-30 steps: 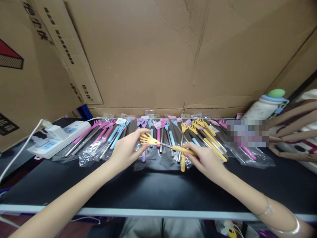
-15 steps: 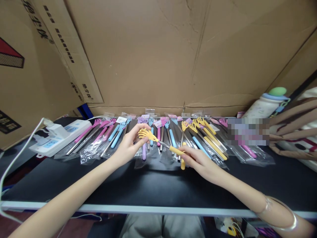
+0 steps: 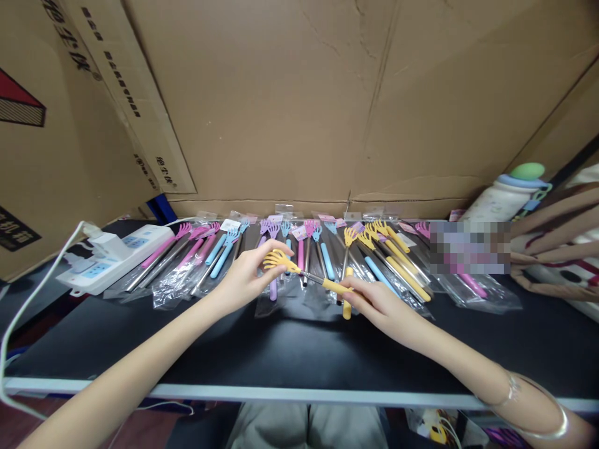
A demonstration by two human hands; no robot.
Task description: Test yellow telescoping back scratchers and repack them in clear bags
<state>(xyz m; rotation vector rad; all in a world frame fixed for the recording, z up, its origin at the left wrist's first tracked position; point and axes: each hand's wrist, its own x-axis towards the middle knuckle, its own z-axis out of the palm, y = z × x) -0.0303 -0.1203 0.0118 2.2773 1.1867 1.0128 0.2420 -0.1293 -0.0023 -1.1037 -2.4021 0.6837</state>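
- Here, at the far left, we are seeing a white power strip (image 3: 115, 256) lying on the black table (image 3: 290, 349), its cord trailing off the left edge.
- Next to it, we are looking at a row of bagged back scratchers (image 3: 322, 255) in pink, blue, purple and yellow, lying side by side in clear sleeves along the cardboard wall (image 3: 299, 106).
- We are pinching the claw end of the yellow back scratcher (image 3: 306, 274) with our left hand (image 3: 246, 280), thumb and fingertips closed around the yellow head.
- The yellow back scratcher is hanging just above the middle of the row, tilted down from left to right, with its metal shaft showing between the two hands.
- We are gripping the yellow handle end with our right hand (image 3: 381, 305), fingers clenched on it, low over the bagged pieces; bracelets are showing on that wrist.
- Further right, a blurred patch is covering part of the row.
- At the far right, a bottle with a green cap (image 3: 508, 193) is standing beside a striped bag (image 3: 561, 249).
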